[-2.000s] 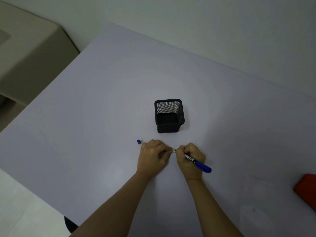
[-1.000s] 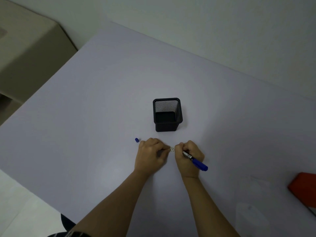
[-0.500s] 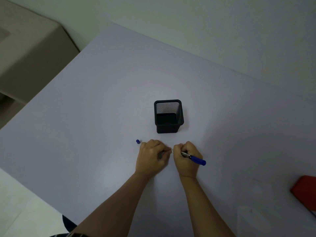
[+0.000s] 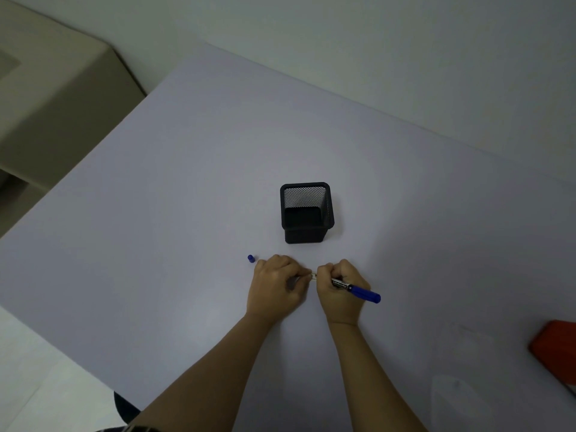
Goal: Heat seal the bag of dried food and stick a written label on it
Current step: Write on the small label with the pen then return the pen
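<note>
Just left of centre, a small blue pen cap (image 4: 251,258) lies on the table (image 4: 156,213), just beside the left hand (image 4: 276,286). That hand is curled with its fingers closed, pinning a small pale label (image 4: 313,275) to the surface — only a sliver of it shows between the two fists. To its right, the right hand (image 4: 338,291) is clamped around a blue marker (image 4: 358,289), tip down at the label. The writing goes best, I judge, with the left fingers pressing flat and close to the tip so the slip cannot skid, and with short light strokes. An empty black mesh pen holder (image 4: 307,213) stands just above the hands.

What is written cannot be read. At lower right a faint clear bag (image 4: 452,397) is hard to make out, and a red object (image 4: 554,350) is cut by the right edge — possibly the sealer.
</note>
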`<action>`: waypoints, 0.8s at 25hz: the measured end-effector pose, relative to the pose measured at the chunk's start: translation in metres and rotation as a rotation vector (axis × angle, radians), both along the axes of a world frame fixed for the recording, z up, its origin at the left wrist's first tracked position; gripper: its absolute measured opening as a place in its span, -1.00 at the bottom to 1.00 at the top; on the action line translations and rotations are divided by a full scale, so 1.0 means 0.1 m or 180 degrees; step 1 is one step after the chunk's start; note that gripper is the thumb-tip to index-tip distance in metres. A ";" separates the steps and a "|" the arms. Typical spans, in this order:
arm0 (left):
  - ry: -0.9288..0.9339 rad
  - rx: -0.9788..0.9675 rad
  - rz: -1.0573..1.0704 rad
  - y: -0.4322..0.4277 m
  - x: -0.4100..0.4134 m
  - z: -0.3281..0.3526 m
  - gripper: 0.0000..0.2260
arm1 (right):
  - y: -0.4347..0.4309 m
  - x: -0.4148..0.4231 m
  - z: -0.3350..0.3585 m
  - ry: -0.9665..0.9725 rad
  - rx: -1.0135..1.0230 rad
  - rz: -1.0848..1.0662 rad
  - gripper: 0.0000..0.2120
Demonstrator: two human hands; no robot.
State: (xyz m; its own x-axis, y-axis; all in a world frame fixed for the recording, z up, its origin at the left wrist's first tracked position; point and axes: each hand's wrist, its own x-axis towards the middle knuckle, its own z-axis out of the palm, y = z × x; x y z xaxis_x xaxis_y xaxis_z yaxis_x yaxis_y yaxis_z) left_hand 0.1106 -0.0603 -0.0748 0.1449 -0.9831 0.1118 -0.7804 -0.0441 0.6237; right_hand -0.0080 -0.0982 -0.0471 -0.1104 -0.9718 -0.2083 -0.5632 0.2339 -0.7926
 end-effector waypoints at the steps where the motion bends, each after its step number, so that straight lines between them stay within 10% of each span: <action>1: -0.0007 -0.0015 -0.0002 0.00 0.00 0.00 -0.81 | 0.00 0.00 0.02 0.0051 -0.0072 -0.0012 -0.81; 20: 0.0042 -0.0015 0.0026 0.02 -0.01 0.02 -0.81 | 0.02 0.00 -0.10 -0.0534 -0.0840 -0.0143 -0.69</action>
State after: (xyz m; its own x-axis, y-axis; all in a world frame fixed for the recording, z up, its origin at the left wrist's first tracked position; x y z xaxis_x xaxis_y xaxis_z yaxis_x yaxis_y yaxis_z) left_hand 0.1097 -0.0588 -0.0726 0.1546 -0.9813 0.1144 -0.7717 -0.0476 0.6342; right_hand -0.0075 -0.0959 -0.0575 -0.1397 -0.9897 0.0315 -0.4131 0.0294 -0.9102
